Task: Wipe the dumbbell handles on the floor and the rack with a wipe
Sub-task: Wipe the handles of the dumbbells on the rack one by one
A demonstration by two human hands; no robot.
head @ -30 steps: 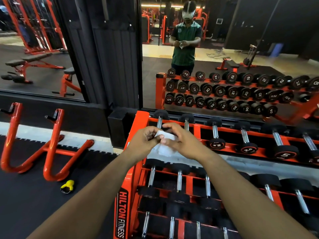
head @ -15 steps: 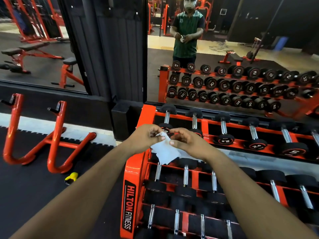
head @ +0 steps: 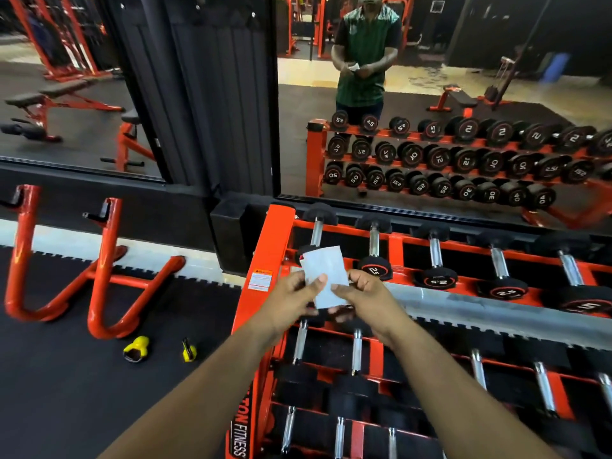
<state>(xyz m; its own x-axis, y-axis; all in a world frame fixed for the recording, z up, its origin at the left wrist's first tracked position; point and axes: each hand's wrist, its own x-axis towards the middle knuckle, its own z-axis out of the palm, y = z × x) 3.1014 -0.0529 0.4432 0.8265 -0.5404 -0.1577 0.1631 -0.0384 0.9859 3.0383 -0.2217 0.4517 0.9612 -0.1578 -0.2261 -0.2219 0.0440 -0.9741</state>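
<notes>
Two bare hands are holding a pale wipe [head: 323, 279] up over the near-left end of an orange dumbbell rack [head: 265, 260]. Left hand [head: 291, 298] is pinching the wipe's left edge, thumb on the front, fingers curled behind. Right hand [head: 362, 294] is gripping the lower-right edge w/ fingers curled round it. Wipe is standing upright & spread flat betw. both hands, its top corner rising in front of the far-left dumbbell handle [head: 316, 231] on the top tier.

Top tier is carrying a row of black-headed dumbbells [head: 376, 268] marked 2.5, w/ chrome handles running near to far; a larger one marked 5 [head: 592, 304] is sitting at right. Lower tiers, nearer the camera, are holding more dumbbells w/ chrome handles. Rack's side plate is reading "FITNESS" near the bottom edge.

Wall mirror [head: 430, 94] beyond the rack is reflecting a person in a green shirt holding the wipe, plus the rack's numbered heads. Left of the rack, on black floor matting [head: 66, 392], an orange tube stand [head: 99, 276] is standing, w/ two small yellow items [head: 136, 349] lying near it.
</notes>
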